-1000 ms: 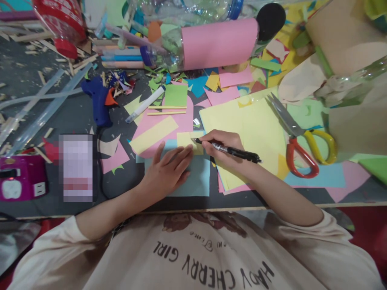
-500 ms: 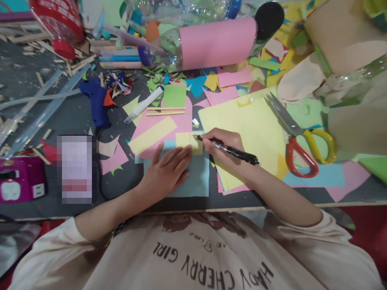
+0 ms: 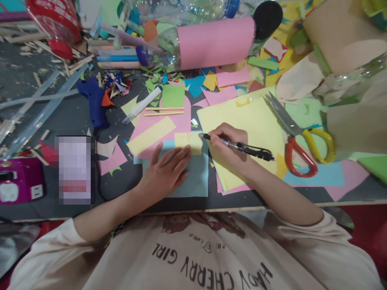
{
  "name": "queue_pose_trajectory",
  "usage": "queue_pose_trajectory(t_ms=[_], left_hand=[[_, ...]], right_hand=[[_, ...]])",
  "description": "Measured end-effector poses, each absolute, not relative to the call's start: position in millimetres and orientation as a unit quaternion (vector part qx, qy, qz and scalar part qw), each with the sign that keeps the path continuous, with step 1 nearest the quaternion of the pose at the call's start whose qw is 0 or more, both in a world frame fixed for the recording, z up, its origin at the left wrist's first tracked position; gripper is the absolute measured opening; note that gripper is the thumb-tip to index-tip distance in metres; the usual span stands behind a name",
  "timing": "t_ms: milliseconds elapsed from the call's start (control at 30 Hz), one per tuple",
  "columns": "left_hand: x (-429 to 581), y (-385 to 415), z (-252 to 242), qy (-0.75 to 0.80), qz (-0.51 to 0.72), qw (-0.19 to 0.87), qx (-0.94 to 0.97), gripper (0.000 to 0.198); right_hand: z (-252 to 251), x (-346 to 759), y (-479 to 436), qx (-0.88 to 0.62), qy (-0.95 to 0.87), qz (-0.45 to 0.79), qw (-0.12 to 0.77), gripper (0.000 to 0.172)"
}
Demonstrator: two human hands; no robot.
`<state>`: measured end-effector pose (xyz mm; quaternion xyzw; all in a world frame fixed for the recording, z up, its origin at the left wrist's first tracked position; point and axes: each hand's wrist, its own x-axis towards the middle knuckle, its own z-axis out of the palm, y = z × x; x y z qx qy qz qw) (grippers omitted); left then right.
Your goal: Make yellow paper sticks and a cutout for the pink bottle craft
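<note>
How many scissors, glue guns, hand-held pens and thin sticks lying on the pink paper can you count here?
Scissors: 1
Blue glue gun: 1
Black pen, in the right hand: 1
Thin sticks on the pink paper: 2
Total: 5

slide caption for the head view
Left hand pins a small yellow paper; right hand holds a black pen at its edge
</note>
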<state>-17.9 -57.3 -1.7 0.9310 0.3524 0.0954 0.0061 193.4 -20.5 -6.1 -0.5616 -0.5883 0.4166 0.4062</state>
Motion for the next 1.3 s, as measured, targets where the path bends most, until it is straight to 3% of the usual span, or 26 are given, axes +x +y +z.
queue_pose_trajectory(t_ms=[867,1300], left_hand=[[-16.6,-56.8,-0.1,0.351,0.094,0.000,0.932,0.032],[-18.1,-58.0,-1.2,0.363,0.079,0.048,0.927,0.034]], right_hand=[[-4.3,193.5,-17.1,-0.558,-0.597,0.432,0.381,0.016],[-3.4,195.6,-17.4,-0.586,-0.566,0.412,0.409,0.019]])
